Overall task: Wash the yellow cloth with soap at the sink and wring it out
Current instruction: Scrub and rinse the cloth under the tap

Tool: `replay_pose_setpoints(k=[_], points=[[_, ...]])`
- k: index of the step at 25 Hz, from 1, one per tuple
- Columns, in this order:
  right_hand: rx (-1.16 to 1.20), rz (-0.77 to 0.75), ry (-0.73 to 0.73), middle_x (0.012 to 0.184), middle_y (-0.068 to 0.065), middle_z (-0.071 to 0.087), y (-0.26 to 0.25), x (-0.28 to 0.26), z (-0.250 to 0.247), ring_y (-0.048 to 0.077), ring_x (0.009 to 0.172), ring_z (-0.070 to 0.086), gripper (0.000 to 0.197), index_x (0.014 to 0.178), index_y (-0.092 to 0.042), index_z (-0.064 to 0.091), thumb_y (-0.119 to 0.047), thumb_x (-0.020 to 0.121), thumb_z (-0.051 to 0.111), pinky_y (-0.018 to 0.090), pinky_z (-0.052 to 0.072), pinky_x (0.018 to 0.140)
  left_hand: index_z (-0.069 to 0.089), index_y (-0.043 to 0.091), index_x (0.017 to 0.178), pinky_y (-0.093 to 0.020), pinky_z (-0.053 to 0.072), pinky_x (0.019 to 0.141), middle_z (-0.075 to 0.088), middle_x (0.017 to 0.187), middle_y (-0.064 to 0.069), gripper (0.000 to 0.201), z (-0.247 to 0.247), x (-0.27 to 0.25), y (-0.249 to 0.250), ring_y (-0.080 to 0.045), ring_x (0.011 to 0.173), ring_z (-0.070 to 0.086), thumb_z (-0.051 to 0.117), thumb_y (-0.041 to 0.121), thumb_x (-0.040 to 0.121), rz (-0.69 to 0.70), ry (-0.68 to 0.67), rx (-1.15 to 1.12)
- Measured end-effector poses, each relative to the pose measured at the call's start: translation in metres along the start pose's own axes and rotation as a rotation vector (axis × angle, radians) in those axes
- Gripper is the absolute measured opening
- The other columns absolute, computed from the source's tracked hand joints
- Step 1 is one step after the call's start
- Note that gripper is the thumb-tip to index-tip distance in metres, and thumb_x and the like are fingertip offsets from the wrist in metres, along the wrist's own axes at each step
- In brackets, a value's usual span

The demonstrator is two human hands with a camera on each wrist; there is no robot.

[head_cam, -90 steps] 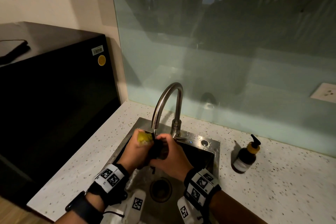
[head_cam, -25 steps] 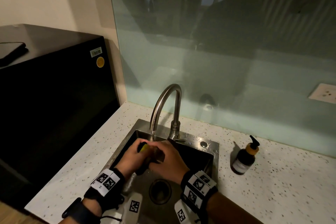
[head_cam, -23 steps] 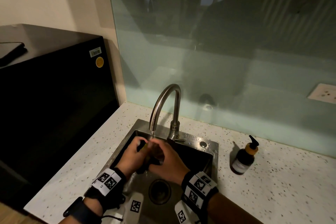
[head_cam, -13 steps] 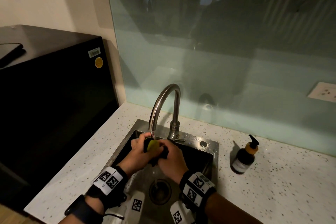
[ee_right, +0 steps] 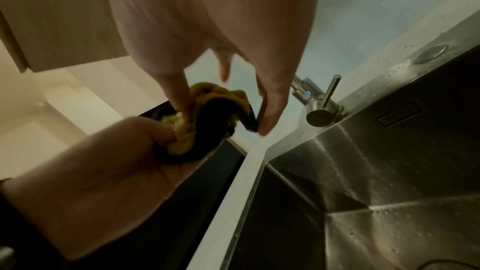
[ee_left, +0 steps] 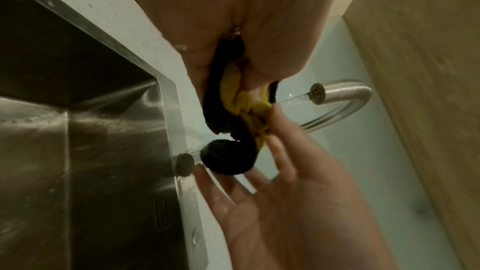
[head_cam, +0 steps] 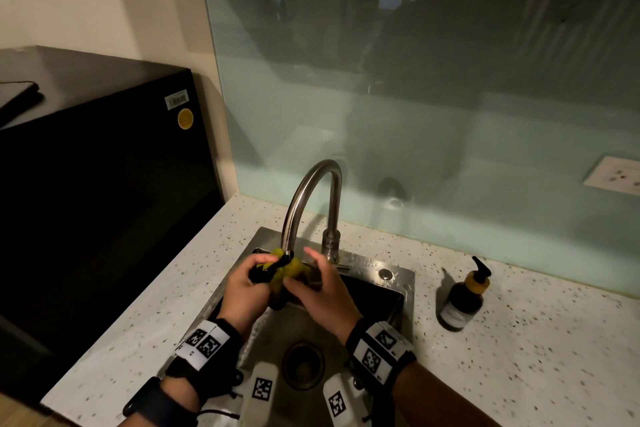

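The yellow cloth point(head_cam: 289, 269) with a dark edge is bunched up right under the faucet spout point(head_cam: 286, 246), above the steel sink point(head_cam: 398, 279). A thin stream of water point(ee_left: 293, 99) runs from the spout onto it. My left hand point(head_cam: 249, 284) grips the bunched cloth point(ee_right: 182, 141) in its curled fingers. My right hand point(head_cam: 318, 288) lies against the other side, fingers straight and spread, thumb and fingertips touching the cloth point(ee_left: 244, 100). In the right wrist view the thumb point(ee_right: 179, 98) presses on the yellow part.
An amber soap pump bottle point(head_cam: 464, 298) stands on the speckled counter right of the sink. The faucet lever point(ee_right: 319, 116) sits behind the hands. The drain point(head_cam: 303, 360) lies below them. A black appliance point(head_cam: 97, 201) fills the left side; a glass backsplash point(head_cam: 415, 114) rises behind.
Both hands have kept rubbing the cloth under the spout and have risen slightly toward it. My right hand's fingers have uncurled from around the cloth and now stretch out.
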State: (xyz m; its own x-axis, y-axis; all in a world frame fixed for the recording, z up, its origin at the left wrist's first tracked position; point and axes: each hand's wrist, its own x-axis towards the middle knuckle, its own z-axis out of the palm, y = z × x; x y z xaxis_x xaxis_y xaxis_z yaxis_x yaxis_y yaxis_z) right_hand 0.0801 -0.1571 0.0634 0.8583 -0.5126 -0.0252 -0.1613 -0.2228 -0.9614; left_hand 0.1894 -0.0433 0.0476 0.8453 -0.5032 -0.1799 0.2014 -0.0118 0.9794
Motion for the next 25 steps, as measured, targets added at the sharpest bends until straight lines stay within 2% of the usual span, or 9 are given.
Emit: replay_pose_setpoints(k=[2, 4, 8, 10, 12, 17, 21, 23, 25], points=[[0.019, 0.048, -0.019, 0.112, -0.015, 0.063, 0.004, 0.002, 0.005, 0.004, 0.103, 0.062, 0.038, 0.109, -0.055, 0.053, -0.041, 0.078, 0.071, 0.032, 0.055, 0.092, 0.067, 0.017, 0.087, -0.05, 0.059, 0.066, 0.069, 0.105, -0.027, 0.042, 0.003, -0.003, 0.001, -0.043, 0.088, 0.068, 0.063, -0.024, 0.077, 0.042, 0.007, 0.032], [-0.011, 0.06, 0.048, 0.102, -0.014, 0.066, 0.005, 0.002, 0.005, 0.002, 0.095, 0.064, 0.027, 0.103, -0.047, 0.059, -0.029, 0.084, 0.067, 0.019, 0.054, 0.081, 0.064, 0.017, 0.089, -0.065, 0.059, 0.071, 0.066, 0.105, -0.031, 0.035, 0.002, -0.004, 0.002, -0.048, 0.089, 0.069, 0.069, -0.015, 0.077, 0.038, -0.046, 0.049], [-0.125, 0.026, 0.196, 0.096, -0.012, 0.064, 0.0, 0.0, -0.004, -0.006, 0.085, 0.059, 0.021, 0.109, -0.023, 0.064, -0.011, 0.093, 0.058, 0.003, 0.044, 0.063, 0.059, 0.041, 0.11, -0.065, 0.056, 0.087, 0.064, 0.12, -0.017, 0.063, -0.002, -0.01, 0.015, -0.04, 0.106, 0.067, 0.075, 0.0, 0.066, -0.089, -0.178, 0.078], [-0.132, -0.016, 0.173, 0.098, -0.014, 0.061, -0.004, -0.004, -0.004, -0.008, 0.086, 0.056, 0.026, 0.109, -0.023, 0.059, -0.005, 0.09, 0.06, 0.003, 0.046, 0.067, 0.049, 0.051, 0.123, -0.059, 0.055, 0.091, 0.065, 0.12, -0.005, 0.068, 0.003, -0.017, 0.025, -0.033, 0.109, 0.067, 0.081, 0.018, 0.073, -0.165, -0.228, 0.118], [-0.162, -0.067, 0.045, 0.106, -0.012, 0.061, -0.002, -0.007, -0.001, -0.004, 0.093, 0.058, 0.038, 0.113, -0.026, 0.057, -0.002, 0.085, 0.066, 0.008, 0.05, 0.075, 0.051, 0.04, 0.126, -0.059, 0.057, 0.091, 0.069, 0.115, -0.008, 0.054, 0.01, -0.023, 0.034, -0.033, 0.105, 0.069, 0.08, 0.034, 0.081, -0.215, -0.213, 0.086], [-0.229, -0.107, 0.006, 0.125, -0.007, 0.049, 0.004, -0.008, 0.01, 0.006, 0.11, 0.053, 0.074, 0.126, -0.032, 0.045, -0.034, 0.065, 0.085, 0.021, 0.051, 0.09, 0.054, 0.018, 0.118, -0.067, 0.056, 0.083, 0.065, 0.115, -0.021, 0.021, 0.016, -0.022, 0.036, -0.04, 0.103, 0.067, 0.059, 0.024, 0.099, -0.175, -0.123, 0.074], [-0.139, -0.018, -0.075, 0.131, -0.006, 0.054, -0.004, -0.008, 0.01, 0.008, 0.111, 0.057, 0.088, 0.144, -0.034, 0.03, -0.022, 0.074, 0.082, 0.014, 0.049, 0.085, 0.051, 0.014, 0.115, -0.047, 0.059, 0.066, 0.069, 0.097, -0.017, 0.015, 0.02, -0.02, 0.033, -0.031, 0.078, 0.07, 0.055, 0.02, 0.101, -0.139, -0.141, 0.105], [-0.148, -0.012, -0.091, 0.124, -0.008, 0.059, -0.01, -0.009, 0.006, 0.006, 0.105, 0.059, 0.079, 0.142, -0.031, 0.039, -0.016, 0.076, 0.08, 0.014, 0.051, 0.083, 0.049, 0.011, 0.114, -0.031, 0.045, 0.051, 0.065, 0.084, -0.013, 0.016, 0.019, -0.022, 0.031, -0.02, 0.057, 0.06, 0.054, 0.021, 0.102, -0.105, -0.178, 0.141], [-0.215, -0.043, -0.039, 0.108, -0.013, 0.062, -0.013, -0.007, 0.004, 0.003, 0.097, 0.06, 0.057, 0.128, -0.026, 0.055, -0.011, 0.077, 0.077, 0.012, 0.05, 0.078, 0.047, 0.016, 0.114, -0.029, 0.042, 0.049, 0.063, 0.089, -0.015, 0.018, 0.017, -0.022, 0.031, -0.02, 0.058, 0.059, 0.055, 0.025, 0.101, -0.101, -0.227, 0.144]])
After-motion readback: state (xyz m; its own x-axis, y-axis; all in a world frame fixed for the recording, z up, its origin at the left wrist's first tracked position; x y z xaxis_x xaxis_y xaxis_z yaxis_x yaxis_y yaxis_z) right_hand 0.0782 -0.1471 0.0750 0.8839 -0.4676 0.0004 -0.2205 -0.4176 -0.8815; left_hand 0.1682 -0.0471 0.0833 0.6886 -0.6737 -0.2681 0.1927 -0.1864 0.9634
